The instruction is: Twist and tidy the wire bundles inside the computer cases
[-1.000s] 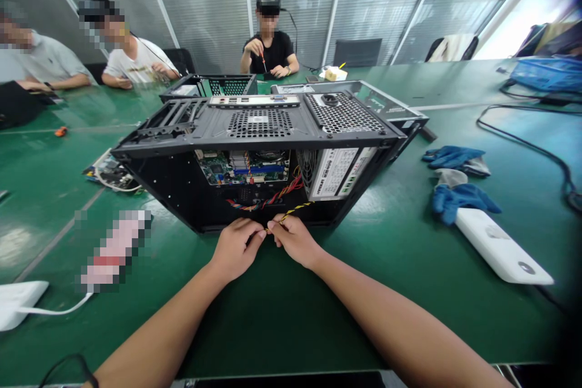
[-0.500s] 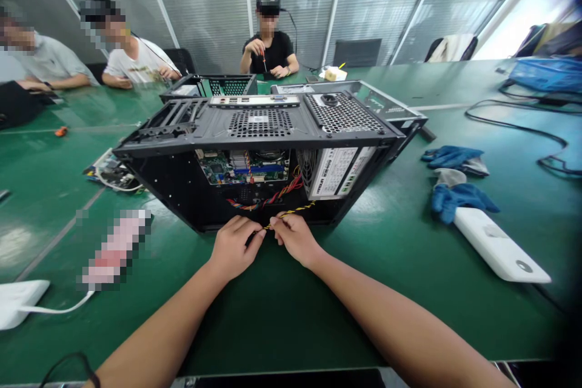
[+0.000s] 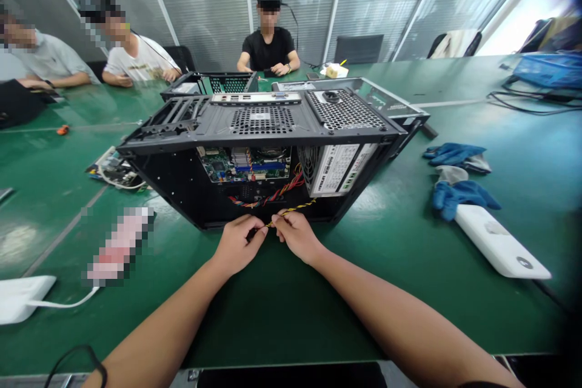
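A black computer case (image 3: 266, 124) stands before me with its side open. Inside it show a motherboard (image 3: 248, 163), a power supply (image 3: 343, 168) with a white label, and a bundle of coloured wires (image 3: 273, 199). A twisted yellow-and-black cable (image 3: 300, 208) runs from beneath the power supply to my hands. My left hand (image 3: 239, 242) pinches the cable's near part between thumb and fingers. Close beside it, my right hand (image 3: 295, 235) grips the same cable a little farther along. The cable's end is hidden by my left fingers.
Blue-and-grey gloves (image 3: 464, 194) and a white power bank (image 3: 502, 242) lie at the right. On the left are a circuit board (image 3: 116, 170), a pixelated phone-shaped object (image 3: 120, 245) and a white charger (image 3: 27, 297). Another open case (image 3: 393, 103) stands behind. Several people sit across the green table.
Both my hands stay on the cable and have barely shifted. The person opposite has lowered a raised hand that held a screwdriver-like tool. The view has moved slightly.
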Tool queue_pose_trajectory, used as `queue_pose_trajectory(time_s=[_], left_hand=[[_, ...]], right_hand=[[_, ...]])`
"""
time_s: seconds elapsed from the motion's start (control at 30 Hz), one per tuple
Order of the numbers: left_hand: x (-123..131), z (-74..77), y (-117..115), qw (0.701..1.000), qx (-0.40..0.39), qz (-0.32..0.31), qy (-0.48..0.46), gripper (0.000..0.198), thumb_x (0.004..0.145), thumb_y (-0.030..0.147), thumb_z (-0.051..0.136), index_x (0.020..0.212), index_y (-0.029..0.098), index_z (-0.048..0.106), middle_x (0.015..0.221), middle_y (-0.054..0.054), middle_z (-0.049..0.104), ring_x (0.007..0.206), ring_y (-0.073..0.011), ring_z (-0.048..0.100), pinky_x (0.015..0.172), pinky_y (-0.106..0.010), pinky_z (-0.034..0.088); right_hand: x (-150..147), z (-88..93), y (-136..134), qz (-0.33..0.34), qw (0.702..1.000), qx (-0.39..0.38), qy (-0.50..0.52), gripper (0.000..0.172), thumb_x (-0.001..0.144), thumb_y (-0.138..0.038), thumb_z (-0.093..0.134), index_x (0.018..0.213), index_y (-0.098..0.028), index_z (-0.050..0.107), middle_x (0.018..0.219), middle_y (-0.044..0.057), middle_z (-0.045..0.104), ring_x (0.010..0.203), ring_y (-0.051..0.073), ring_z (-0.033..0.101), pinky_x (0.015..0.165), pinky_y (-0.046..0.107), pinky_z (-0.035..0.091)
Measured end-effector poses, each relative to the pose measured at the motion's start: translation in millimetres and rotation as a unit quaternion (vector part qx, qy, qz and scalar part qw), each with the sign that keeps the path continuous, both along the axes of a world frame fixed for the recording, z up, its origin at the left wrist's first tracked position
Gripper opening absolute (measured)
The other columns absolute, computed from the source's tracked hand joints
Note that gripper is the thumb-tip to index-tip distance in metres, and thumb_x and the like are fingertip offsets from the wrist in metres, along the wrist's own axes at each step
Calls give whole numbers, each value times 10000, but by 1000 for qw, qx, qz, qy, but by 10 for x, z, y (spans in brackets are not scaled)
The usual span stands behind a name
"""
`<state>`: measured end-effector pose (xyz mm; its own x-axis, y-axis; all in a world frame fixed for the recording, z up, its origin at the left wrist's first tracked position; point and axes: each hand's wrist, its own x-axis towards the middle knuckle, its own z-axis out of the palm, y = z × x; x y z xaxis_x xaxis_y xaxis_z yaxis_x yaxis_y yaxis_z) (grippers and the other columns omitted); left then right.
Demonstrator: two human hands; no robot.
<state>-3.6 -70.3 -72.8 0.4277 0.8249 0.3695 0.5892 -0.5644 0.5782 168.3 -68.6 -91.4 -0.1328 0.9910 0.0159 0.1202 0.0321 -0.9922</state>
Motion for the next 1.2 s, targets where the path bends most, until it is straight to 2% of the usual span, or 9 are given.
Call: queue_pose_trajectory(time_s=[0.2, 0.33, 0.57, 0.87, 1.2], left_hand=[[-27, -80, -1, 996, 88, -5, 30, 121, 912, 254, 517, 894, 180, 611, 815, -36, 617, 738, -144, 583, 703, -265, 462], [-18, -96, 2, 998, 55, 6, 42, 158, 933, 242, 486, 854, 178, 608, 775, -24, 626, 700, -136, 583, 686, -257, 449], [36, -90, -23, 999, -36, 26, -8, 209, 932, 251, 473, 785, 178, 604, 651, 9, 616, 607, -117, 578, 614, -228, 430], [63, -124, -47, 999, -11, 35, -12, 174, 928, 251, 475, 816, 182, 590, 738, -7, 629, 679, -130, 579, 663, -246, 427], [60, -134, -33, 999, -12, 30, 18, 217, 955, 255, 423, 831, 181, 586, 754, -14, 610, 698, -142, 572, 670, -259, 433]], right_hand=[[-17, -5, 1, -7, 1000, -4, 0, 341, 867, -366, 499, 585, -177, 522, 538, -29, 482, 452, 90, 467, 495, 238, 381], [-18, -1, -9, -5, 1000, 2, -4, 350, 873, -366, 487, 578, -179, 515, 541, -24, 489, 459, 92, 474, 499, 238, 385], [-22, 13, -13, 4, 1000, 13, -8, 331, 881, -353, 468, 602, -182, 516, 543, -22, 496, 474, 98, 487, 514, 239, 397], [-45, -55, -19, -25, 1000, -5, 14, 307, 855, -406, 524, 649, -178, 531, 525, -35, 489, 455, 99, 477, 484, 235, 382], [-28, -34, -22, -6, 1000, 20, -15, 295, 888, -367, 489, 668, -178, 542, 536, -30, 497, 487, 108, 496, 526, 245, 403]])
